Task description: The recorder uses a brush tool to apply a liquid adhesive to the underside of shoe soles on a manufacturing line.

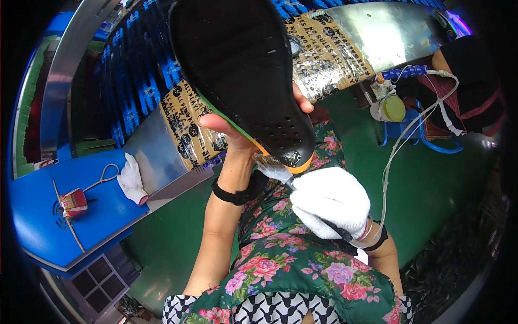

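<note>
The insole (pixel 243 59) runs from the upper centre of the frame to its middle, heel end lowest, dark face toward the viewer. The bare left hand (pixel 243 141) holds it from beneath near the heel, the thumb along the left edge and fingertips showing at the right. The right hand (pixel 337 189), in a white knitted glove, is closed around the handle of a brush (pixel 279 173), whose bristles appear to touch the lower left heel edge. Assessment of handling: the insole is probably light, springy and bendable rather than fragile, with the broad front likely to sag if unsupported. A shiny patch on the heel looks wet and may be slippery or sticky; grip is best taken by the edges or underside, clear of that patch. The brush is judged light, with a stiff handle and soft bristles, and is best held by the handle. Count: one insole; one brush; two hands; two white gloves, one worn and one loose glove (pixel 131 181) on the blue tabletop (pixel 32 216) at left; one red box (pixel 74 203) on the same surface; one yellow-green lid (pixel 394 108) at right; one blue stool (pixel 440 146) below it, partly hidden.
</note>
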`<state>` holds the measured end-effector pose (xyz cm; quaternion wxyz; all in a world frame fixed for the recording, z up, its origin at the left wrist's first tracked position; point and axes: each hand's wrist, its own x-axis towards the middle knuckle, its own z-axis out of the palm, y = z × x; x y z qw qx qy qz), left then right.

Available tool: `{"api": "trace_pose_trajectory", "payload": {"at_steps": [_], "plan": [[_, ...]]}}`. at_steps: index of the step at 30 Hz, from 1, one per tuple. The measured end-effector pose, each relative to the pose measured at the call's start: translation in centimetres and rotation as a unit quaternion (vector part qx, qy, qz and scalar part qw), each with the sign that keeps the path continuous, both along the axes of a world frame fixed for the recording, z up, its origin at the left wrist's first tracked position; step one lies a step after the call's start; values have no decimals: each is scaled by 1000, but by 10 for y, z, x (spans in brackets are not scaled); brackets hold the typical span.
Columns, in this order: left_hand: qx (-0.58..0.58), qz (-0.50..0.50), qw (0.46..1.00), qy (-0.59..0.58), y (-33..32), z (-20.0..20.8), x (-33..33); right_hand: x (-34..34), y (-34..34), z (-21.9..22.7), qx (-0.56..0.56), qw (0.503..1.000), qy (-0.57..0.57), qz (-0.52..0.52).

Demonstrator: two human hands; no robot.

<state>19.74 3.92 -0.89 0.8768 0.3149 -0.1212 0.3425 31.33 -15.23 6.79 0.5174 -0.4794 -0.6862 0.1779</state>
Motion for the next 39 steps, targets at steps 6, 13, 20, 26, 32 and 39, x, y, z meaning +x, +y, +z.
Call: {"api": "trace_pose_trajectory", "payload": {"at_steps": [6, 13, 20, 26, 32, 39], "plan": [[9, 12, 1000, 18, 1, -2, -2, 8, -7, 2, -17, 999, 8, -39], [-3, 42, 990, 135, -7, 20, 13, 22, -15, -8, -26, 991, 26, -125], [-74, -27, 970, 228, 1, 2, 19, 27, -10, -32, -23, 981, 84, -174], [-95, -58, 959, 262, 14, -5, 24, 32, -3, -37, -78, 971, 138, -180], [-114, -75, 957, 256, 22, -2, 22, 40, 9, -31, -66, 982, 113, -134], [-120, -81, 957, 251, 22, -5, 13, 37, 11, -28, -79, 984, 139, -74]]}}
